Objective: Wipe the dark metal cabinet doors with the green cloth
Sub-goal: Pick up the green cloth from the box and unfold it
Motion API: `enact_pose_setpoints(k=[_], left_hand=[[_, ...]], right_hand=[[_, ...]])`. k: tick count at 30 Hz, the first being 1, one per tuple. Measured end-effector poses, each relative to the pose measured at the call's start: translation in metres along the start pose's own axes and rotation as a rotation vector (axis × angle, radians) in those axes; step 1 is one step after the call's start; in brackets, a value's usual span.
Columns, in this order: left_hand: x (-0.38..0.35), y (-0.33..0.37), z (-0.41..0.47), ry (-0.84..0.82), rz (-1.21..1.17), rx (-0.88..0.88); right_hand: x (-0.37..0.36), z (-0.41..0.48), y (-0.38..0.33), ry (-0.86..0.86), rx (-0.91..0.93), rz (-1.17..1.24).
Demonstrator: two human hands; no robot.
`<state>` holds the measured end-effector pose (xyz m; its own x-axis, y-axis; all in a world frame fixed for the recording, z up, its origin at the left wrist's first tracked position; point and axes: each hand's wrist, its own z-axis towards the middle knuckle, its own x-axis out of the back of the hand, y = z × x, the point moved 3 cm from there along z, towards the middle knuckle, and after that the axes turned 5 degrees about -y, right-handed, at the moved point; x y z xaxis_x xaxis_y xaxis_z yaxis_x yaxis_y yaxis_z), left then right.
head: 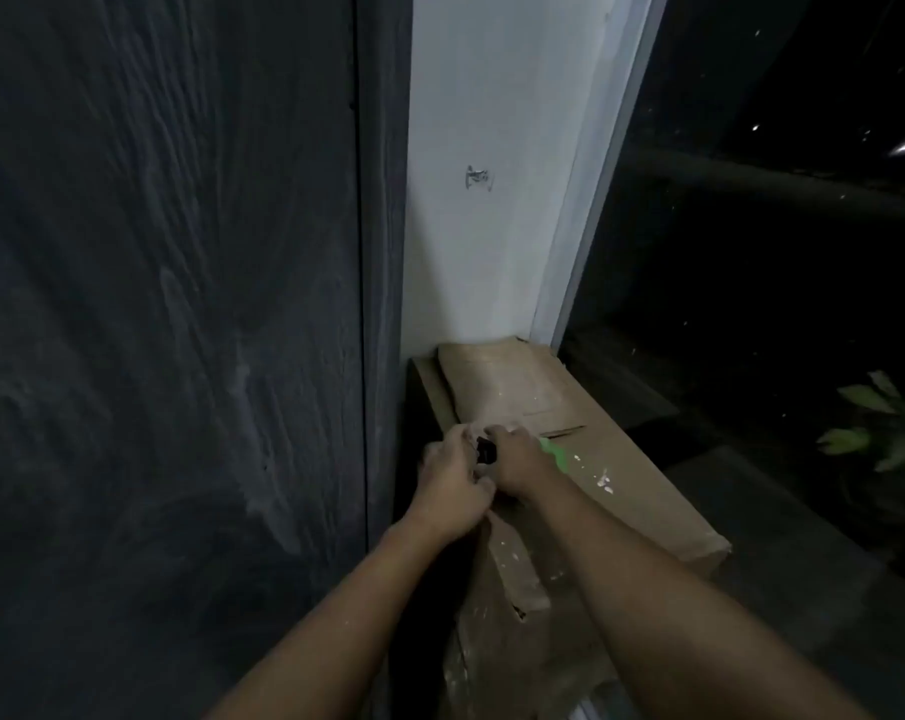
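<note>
The dark metal cabinet door (169, 304) fills the left half of the view, its surface covered in pale wipe streaks. My two hands meet low in the middle, to the right of the cabinet's edge and above a cardboard box. My right hand (518, 467) grips the green cloth (555, 453), of which only a small bright strip shows past the knuckles. My left hand (453, 485) has its fingers curled toward a small black thing (486, 452) between the two hands. What that black thing is stays unclear.
A paint-spattered cardboard box (621, 491) lies on the floor against the white wall (492, 148), right beside the cabinet's side edge (385, 252). A dark window (777, 200) takes up the right, with green leaves (866, 423) low behind it.
</note>
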<state>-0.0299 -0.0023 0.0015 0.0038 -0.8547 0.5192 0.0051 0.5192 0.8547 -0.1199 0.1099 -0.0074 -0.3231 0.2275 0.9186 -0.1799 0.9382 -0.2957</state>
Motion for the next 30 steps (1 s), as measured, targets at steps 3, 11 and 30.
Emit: enact_pose_setpoints(k=[3, 11, 30], left_hand=[[0.006, 0.003, -0.002, 0.026, -0.017, 0.021], [0.006, -0.003, 0.003, 0.026, -0.083, 0.085], [0.019, 0.07, 0.021, 0.169, -0.157, -0.223]], right_hand=[[-0.003, 0.007, 0.005, 0.027, -0.055, -0.084], [0.0, 0.013, 0.002, 0.122, -0.079, -0.109], [0.095, -0.097, 0.012, 0.601, 0.216, 1.344]])
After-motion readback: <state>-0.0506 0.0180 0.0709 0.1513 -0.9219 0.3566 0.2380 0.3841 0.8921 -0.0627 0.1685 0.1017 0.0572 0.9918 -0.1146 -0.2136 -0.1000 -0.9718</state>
